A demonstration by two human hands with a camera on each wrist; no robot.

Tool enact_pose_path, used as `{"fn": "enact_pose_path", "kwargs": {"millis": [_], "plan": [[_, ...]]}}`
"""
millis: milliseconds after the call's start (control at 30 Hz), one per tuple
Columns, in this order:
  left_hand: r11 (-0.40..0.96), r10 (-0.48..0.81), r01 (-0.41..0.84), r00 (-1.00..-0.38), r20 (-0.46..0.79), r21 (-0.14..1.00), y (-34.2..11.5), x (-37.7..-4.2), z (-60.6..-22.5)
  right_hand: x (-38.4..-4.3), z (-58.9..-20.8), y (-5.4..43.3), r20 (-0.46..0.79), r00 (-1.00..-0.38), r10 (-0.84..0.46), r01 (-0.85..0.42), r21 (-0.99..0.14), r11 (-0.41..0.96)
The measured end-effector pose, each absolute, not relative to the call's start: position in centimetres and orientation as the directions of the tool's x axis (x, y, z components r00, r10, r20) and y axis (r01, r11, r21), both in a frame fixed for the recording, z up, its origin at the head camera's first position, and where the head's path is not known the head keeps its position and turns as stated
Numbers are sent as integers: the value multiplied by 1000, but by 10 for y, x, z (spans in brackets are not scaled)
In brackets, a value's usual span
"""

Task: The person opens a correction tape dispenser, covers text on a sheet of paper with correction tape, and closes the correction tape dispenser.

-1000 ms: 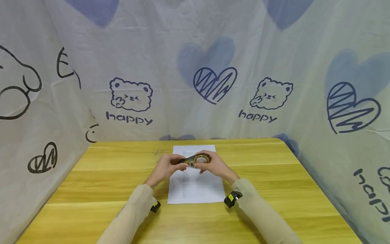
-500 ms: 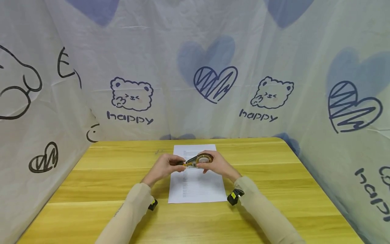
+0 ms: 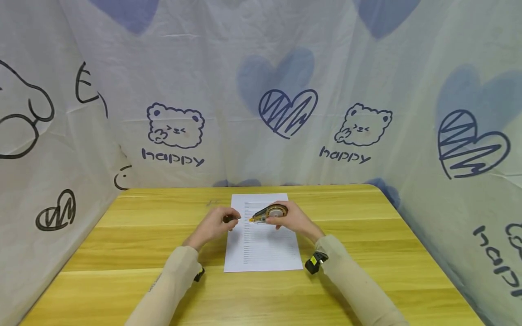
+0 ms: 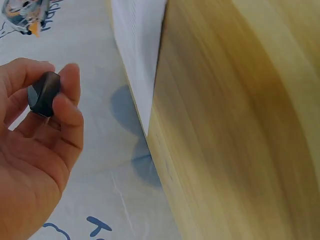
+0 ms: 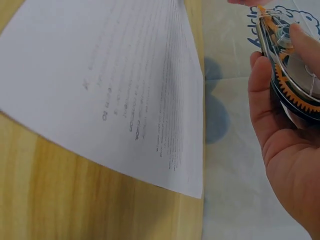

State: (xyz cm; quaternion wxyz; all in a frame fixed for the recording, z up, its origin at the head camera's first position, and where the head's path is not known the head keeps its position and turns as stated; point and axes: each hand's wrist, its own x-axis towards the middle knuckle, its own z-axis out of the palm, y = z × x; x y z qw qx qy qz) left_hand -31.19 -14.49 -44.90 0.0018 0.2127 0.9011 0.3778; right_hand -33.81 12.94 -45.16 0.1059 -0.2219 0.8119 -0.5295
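My right hand (image 3: 294, 219) holds a correction tape (image 3: 270, 213) above the sheet of paper, its orange tip pointing left. In the right wrist view the correction tape (image 5: 290, 70) shows a clear case with an orange gear inside, gripped between thumb and fingers. My left hand (image 3: 214, 225) is to the left of the tip, apart from it. Between its thumb and fingers it pinches a small dark cap (image 4: 44, 94), plain in the left wrist view. Below both hands lies the white paper (image 3: 269, 253), printed with lines of small text.
The paper lies flat on a yellow wooden table (image 3: 359, 280). A pale cloth (image 3: 236, 145) with drawn bears and hearts hangs behind the table and along both sides. Dark wrist cameras are strapped to both sleeves.
The left hand has moved left, away from the correction tape, taking the dark cap off its tip. The orange tip now shows bare. The right hand has shifted slightly right.
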Motion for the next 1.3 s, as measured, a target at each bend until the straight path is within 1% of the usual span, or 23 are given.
{"fn": "enact_pose_path", "kwargs": {"millis": [100, 233, 433, 667, 800, 1000, 1100, 1300], "plan": [[675, 397, 402, -905, 154, 619, -147, -313, -449, -338, -452, 128, 67, -880, -470, -260, -897, 358], [724, 428, 421, -895, 124, 546, -148, -315, -451, -339, -454, 126, 54, -879, -475, -282, -860, 425], [783, 448, 407, -893, 26, 470, -144, -314, -455, -338, -460, 124, 37, -873, -487, -310, -812, 495], [798, 456, 392, -890, -33, 458, -140, -312, -461, -332, -471, 124, -19, -857, -515, -297, -799, 523], [802, 474, 399, -878, -69, 445, -135, -310, -460, -328, -473, 125, -8, -861, -509, -315, -777, 545], [823, 447, 324, -876, -180, 467, -128, -302, -459, -324, -475, 126, 3, -875, -484, -310, -772, 555], [827, 444, 315, -874, -197, 467, -127, -300, -461, -324, -476, 126, 5, -877, -481, -302, -784, 542], [853, 425, 279, -863, -275, 442, -123, -298, -464, -326, -475, 126, -8, -877, -481, -285, -796, 533]]}}
